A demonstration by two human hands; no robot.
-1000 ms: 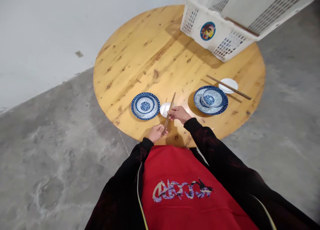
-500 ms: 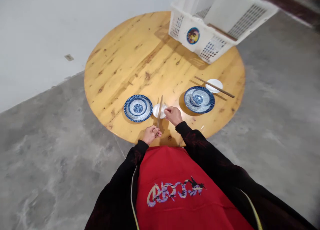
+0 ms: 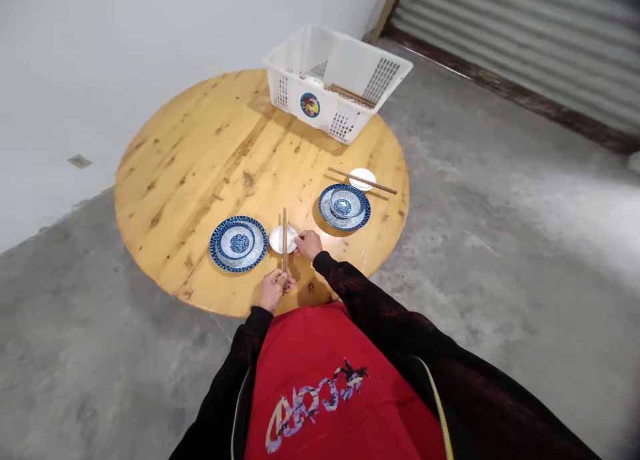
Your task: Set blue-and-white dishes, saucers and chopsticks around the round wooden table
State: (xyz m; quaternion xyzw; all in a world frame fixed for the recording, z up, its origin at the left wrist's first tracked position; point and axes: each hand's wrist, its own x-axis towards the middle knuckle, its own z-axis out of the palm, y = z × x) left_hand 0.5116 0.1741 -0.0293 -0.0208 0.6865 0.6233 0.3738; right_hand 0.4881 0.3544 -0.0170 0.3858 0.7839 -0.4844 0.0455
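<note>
My left hand (image 3: 273, 289) is closed around the near ends of a pair of brown chopsticks (image 3: 285, 235). Their far ends lie across a small white dish (image 3: 275, 241) near the front of the table. With fingers pinched at that dish's right rim, my right hand (image 3: 309, 244) covers part of its edge. Just left of the dish sits a blue-patterned plate (image 3: 215, 248) with a matching bowl (image 3: 238, 241) on it. To the right, another blue-patterned plate (image 3: 329, 217) carries a bowl (image 3: 344, 203). Behind it, chopsticks (image 3: 384, 187) rest over a second white dish (image 3: 363, 175).
The round wooden table (image 3: 200, 153) stands near a white wall (image 3: 150, 40). At its back edge is a white plastic basket (image 3: 333, 122), with brown chopsticks (image 3: 353, 96) and a white dish (image 3: 314, 81) inside. Grey floor (image 3: 480, 260) and a corrugated shutter (image 3: 520, 40) lie beyond.
The camera view has shifted, so the table appears further left and more of the basket shows. My right hand's fingertips have come onto the dish's rim; my left hand keeps hold of the chopsticks.
</note>
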